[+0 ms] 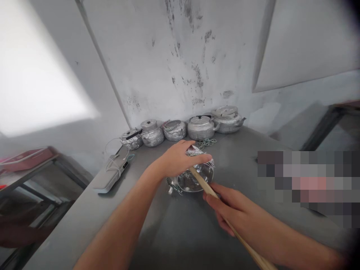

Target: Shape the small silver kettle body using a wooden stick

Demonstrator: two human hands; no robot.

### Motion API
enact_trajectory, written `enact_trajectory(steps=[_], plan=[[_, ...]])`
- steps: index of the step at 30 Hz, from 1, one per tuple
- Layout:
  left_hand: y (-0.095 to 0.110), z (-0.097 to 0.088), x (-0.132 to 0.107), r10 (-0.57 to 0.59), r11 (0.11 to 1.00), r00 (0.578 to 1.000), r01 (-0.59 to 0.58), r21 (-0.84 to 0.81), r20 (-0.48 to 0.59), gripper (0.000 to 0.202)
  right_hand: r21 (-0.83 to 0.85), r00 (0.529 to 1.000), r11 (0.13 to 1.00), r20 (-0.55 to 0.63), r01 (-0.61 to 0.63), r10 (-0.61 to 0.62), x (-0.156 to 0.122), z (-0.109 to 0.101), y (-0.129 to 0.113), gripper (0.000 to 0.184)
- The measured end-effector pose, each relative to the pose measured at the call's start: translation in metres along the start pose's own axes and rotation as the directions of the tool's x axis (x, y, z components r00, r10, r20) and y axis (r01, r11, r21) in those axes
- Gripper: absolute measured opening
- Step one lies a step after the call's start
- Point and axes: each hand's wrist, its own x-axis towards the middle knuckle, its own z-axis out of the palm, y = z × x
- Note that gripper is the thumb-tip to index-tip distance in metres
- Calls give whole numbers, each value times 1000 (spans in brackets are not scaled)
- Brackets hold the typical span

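Note:
A shiny, dented metal pot (195, 180) sits on the grey table, its round opening turned toward me. My left hand (178, 159) is closed around its upper left side, with the thumb across the top; part of the pot is hidden under it. My right hand (225, 206) grips a long wooden stick (204, 182), whose far end reaches the pot's opening beneath my left hand. The stick's near end runs down to the lower right. Green-and-white cord (174, 187) lies at the pot's left side, and more cord (206, 143) lies behind it.
Several dented metal kettles (201, 129) stand along the wall at the table's (165, 232) back edge. A grey case with a white cable (111, 174) lies at the left. A shelf with a pink basket (28, 161) stands farther left. The right side is partly blurred out.

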Motion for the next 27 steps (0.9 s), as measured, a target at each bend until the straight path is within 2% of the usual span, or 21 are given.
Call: enact_trajectory(steps=[3, 8, 11, 13, 17, 20, 25, 27], plan=[[0, 0, 0, -3, 1000, 1000, 3, 1, -3, 98, -21, 999, 1000, 38, -22, 23, 2, 0, 5, 35], [0, 1, 1, 5, 1000, 1000, -5, 1, -9, 99, -26, 1000, 999, 3, 25, -25, 3, -1, 5, 32], [-1, 2, 1, 3, 1000, 1000, -3, 11, -14, 99, -43, 1000, 999, 13, -19, 20, 3, -2, 2, 32], [-1, 2, 1, -4, 1000, 1000, 4, 16, -13, 100, -42, 1000, 999, -8, -21, 20, 3, -3, 1, 32], [-3, 1, 1, -5, 1000, 1000, 5, 12, 3, 98, -40, 995, 997, -69, 73, -76, 6, -3, 5, 29], [-3, 2, 1, -7, 1000, 1000, 7, 7, -9, 101, 4, 991, 997, -113, 79, -78, 8, -2, 9, 23], [-1, 3, 2, 0, 1000, 1000, 0, 2, -23, 100, 94, 999, 995, 42, -21, 17, 12, -2, 8, 9], [-1, 3, 2, -1, 1000, 1000, 1, 4, -25, 99, 59, 999, 997, 23, -46, 45, 13, -2, 8, 7]])
